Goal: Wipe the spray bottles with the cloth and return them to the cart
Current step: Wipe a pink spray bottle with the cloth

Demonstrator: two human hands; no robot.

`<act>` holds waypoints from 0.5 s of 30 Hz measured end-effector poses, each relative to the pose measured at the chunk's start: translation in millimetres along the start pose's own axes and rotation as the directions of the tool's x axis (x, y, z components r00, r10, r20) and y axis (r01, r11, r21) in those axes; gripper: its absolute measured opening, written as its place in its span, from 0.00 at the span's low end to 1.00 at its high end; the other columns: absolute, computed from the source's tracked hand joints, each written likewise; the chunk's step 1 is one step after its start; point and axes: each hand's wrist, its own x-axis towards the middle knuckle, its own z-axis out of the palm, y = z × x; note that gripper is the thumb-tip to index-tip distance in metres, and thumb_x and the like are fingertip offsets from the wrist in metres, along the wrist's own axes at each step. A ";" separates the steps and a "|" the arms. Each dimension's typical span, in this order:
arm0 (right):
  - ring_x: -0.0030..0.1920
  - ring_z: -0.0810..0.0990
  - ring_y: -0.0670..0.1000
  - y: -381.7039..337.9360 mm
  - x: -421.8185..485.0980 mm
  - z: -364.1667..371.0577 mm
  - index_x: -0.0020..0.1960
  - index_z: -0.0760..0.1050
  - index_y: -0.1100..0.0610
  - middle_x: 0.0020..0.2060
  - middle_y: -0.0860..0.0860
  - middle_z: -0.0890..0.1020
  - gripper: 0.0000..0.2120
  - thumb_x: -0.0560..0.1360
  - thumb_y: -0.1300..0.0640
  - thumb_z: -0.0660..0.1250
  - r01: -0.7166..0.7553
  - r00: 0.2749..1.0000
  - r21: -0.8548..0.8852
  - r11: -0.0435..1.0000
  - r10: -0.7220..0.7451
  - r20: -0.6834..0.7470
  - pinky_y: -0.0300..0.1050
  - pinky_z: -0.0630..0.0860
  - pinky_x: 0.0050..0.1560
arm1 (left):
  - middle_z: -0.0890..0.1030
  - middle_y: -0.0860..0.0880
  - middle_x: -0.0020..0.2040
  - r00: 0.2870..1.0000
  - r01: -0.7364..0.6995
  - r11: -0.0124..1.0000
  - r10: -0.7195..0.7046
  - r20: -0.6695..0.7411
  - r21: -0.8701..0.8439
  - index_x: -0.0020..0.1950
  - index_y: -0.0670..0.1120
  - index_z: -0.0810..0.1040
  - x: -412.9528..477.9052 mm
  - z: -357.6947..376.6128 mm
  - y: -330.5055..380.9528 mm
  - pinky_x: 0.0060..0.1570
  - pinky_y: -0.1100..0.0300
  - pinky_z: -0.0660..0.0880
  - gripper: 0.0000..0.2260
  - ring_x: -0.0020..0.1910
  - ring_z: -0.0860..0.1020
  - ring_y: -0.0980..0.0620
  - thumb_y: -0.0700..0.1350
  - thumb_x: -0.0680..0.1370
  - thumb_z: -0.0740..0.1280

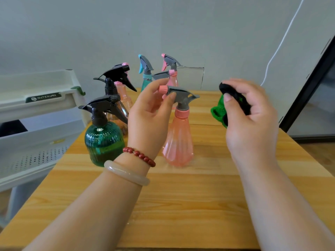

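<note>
The left hand [154,113] is pinching the pink bottle [178,142] by its head, the right hand [252,113] clutching the cloth [219,107] (bunched); a hard wipe is probably risking toppling it.

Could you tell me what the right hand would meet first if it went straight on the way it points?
Probably the grey spray head of the pink bottle that the left hand pinches; the cloth in the right hand would touch first, though depth is unclear.

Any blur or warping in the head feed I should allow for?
Head view: light soft, shadows faint; right hand and cloth slightly motion-blurred; left hand and the pink bottle it holds sharper; wide-angle warp skews the cart at the left edge.
</note>
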 end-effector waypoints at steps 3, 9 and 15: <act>0.59 0.78 0.41 -11.7 6.2 2.8 0.56 0.79 0.52 0.55 0.45 0.81 0.13 0.79 0.65 0.62 0.014 0.999 0.040 0.999 -0.016 0.050 0.38 0.73 0.61 | 0.84 0.56 0.48 0.998 0.044 0.995 -0.041 0.041 -0.092 0.55 0.53 0.77 -2.7 -2.6 5.7 0.50 0.66 0.78 0.11 0.50 0.82 0.61 0.36 0.81 0.63; 0.62 0.76 0.47 -25.0 9.1 48.6 0.58 0.82 0.57 0.59 0.49 0.80 0.14 0.77 0.63 0.62 0.238 0.958 -0.151 0.959 -0.206 0.198 0.36 0.69 0.65 | 0.85 0.52 0.47 0.998 0.057 0.995 -0.053 0.046 -0.087 0.57 0.51 0.78 -4.4 -1.9 6.6 0.46 0.63 0.79 0.10 0.47 0.83 0.58 0.38 0.82 0.63; 0.56 0.79 0.55 -3.0 5.7 56.5 0.58 0.82 0.59 0.55 0.51 0.83 0.13 0.79 0.61 0.60 0.268 0.959 -0.293 0.918 -0.224 0.174 0.45 0.72 0.60 | 0.85 0.50 0.46 0.999 0.047 0.999 -0.046 0.018 -0.026 0.56 0.51 0.80 -5.7 -1.0 4.0 0.49 0.56 0.81 0.09 0.46 0.83 0.56 0.39 0.82 0.63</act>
